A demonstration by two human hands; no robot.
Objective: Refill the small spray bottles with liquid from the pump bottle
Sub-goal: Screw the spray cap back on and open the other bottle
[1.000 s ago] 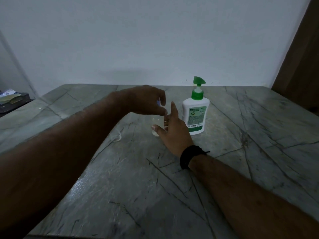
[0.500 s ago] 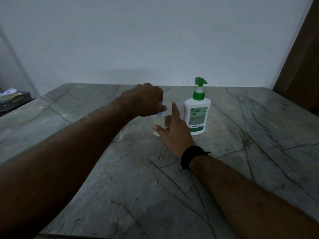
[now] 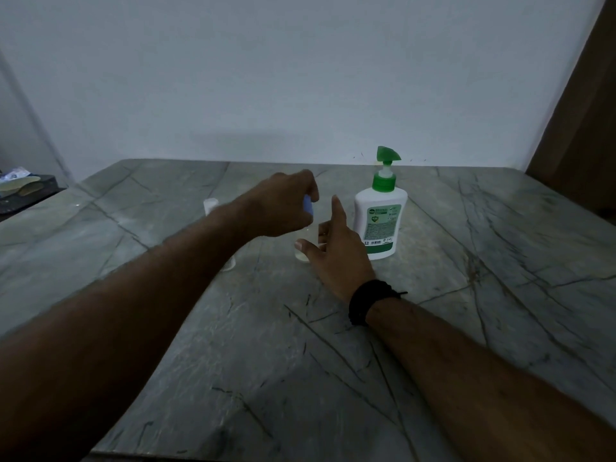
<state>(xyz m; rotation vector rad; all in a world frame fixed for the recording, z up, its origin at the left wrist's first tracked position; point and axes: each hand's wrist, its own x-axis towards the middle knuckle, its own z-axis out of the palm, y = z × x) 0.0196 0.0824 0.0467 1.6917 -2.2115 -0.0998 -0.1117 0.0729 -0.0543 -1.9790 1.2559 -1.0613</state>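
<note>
Left fingers: curled round a small blue spray head (image 3: 308, 206), which the left hand (image 3: 280, 205) holds directly above the open bottle, presumably so the head can be seated straight down onto the neck.
Right fingers: the thumb (image 3: 305, 245) and hidden inner fingers pinch the small spray bottle (image 3: 308, 248) near its base while the forefinger points up, free; the right hand (image 3: 336, 255) appears to steady the bottle against tipping.
Small spray bottle: clear, upright on the table (image 3: 500, 261), with a pale layer of liquid at the bottom; how full it is cannot be judged in this dim light.
Pump bottle: the white pump bottle (image 3: 380, 221) with green pump stands upright just beside the right hand, untouched, its nozzle turned right, away from the small bottle.
Other small items: a pale cap or second small bottle (image 3: 210, 205) stands beyond the left forearm; a clear object (image 3: 230, 263) lies half hidden under that forearm, identity uncertain.
Wrist: a dark band (image 3: 366, 303) circles the right wrist.
Step in hand: likely recapping after a fill; misalignment of head and neck is the main risk.
</note>
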